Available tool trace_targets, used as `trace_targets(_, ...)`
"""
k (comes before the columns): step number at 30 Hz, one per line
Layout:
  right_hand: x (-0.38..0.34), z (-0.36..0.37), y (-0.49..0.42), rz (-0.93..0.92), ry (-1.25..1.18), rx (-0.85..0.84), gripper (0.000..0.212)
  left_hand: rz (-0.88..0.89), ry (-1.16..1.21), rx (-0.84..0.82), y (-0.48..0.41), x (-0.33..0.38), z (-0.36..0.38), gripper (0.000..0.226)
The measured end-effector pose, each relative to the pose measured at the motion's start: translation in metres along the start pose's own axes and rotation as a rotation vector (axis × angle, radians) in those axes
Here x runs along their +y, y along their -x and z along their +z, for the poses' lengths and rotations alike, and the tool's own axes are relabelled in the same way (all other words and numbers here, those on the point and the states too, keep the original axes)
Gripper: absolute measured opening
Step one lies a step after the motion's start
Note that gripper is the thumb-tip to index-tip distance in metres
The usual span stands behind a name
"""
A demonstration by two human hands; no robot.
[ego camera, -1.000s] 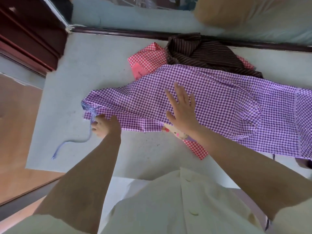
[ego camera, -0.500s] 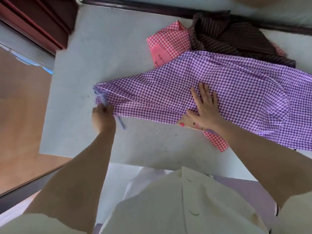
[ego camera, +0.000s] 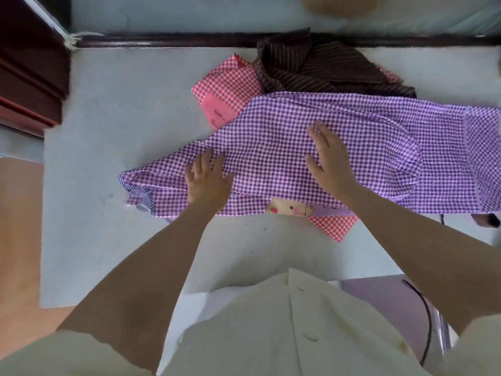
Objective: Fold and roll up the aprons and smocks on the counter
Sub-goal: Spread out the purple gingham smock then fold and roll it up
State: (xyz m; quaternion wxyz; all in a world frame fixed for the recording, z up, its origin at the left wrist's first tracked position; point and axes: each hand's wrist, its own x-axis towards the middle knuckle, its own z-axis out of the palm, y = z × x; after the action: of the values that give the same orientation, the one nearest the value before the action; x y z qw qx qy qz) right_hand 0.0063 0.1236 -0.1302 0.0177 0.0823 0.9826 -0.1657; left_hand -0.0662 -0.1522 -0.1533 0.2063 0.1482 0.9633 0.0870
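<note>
A purple gingham smock (ego camera: 379,137) lies folded lengthwise across the pale counter (ego camera: 108,109), its narrow end at the left. My left hand (ego camera: 207,180) rests flat on that left part, fingers spread. My right hand (ego camera: 329,161) presses flat on the middle of the smock. Beneath it lies a red gingham garment (ego camera: 227,82) with a pink label, one corner poking out at the near edge. A brown striped garment (ego camera: 320,66) is heaped at the back.
A dark wooden ledge (ego camera: 189,42) borders the counter at the back, and dark red wooden furniture (ego camera: 24,66) stands at the far left. The counter's left edge drops to an orange floor (ego camera: 19,226). A black cord (ego camera: 428,321) hangs at the lower right.
My left hand let go of the blue tie at the smock's left end and moved right, now lying flat on the fabric. The tie is tucked out of sight. My right hand stays pressed.
</note>
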Motion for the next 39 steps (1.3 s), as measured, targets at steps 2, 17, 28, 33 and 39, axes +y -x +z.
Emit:
trace_targets(2,0.011,-0.010,-0.010,0.066,-0.046,0.068,0.055,-0.049,0.086,0.144,-0.011,0.012,-0.010,0.047)
trace_targets(17,0.045,-0.030,-0.091,0.083,-0.153,0.178,0.016,0.070,0.596,0.032,-0.141,0.070,-0.073,0.031)
trace_targets(28,0.026,-0.012,-0.041,-0.016,0.020,0.156,0.049,0.502,-0.046,0.180,-0.074,0.147,-0.012,0.053)
trace_targets(33,0.119,-0.006,0.000,0.404,0.143,-0.063,0.063,0.396,-0.096,-0.074,-0.089,0.152,0.024,0.069)
trace_targets(39,0.145,-0.021,0.005,0.543,0.061,0.076,0.064,0.349,-0.117,0.008,-0.087,0.157,0.035,0.066)
